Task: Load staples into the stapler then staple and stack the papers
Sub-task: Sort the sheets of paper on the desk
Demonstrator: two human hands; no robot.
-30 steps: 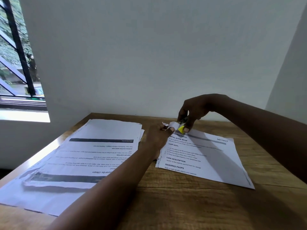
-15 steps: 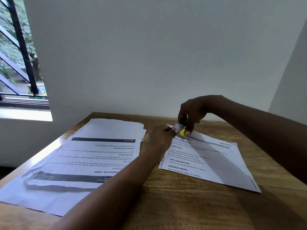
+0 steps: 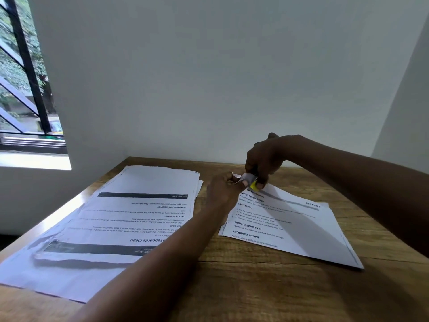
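Your right hand (image 3: 264, 162) clamps the yellow stapler (image 3: 253, 184), your left hand (image 3: 224, 189) pinches what looks like the paper corner (image 3: 241, 177); bunched corner may misfire, fingertip close.

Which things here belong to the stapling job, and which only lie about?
For the job:
- small yellow stapler, gripped by the right hand
- white printed sheets on the right, corner pinched by the left hand
- large stack of white printed papers on the left

Lying about:
- brown wooden table
- black-barred window
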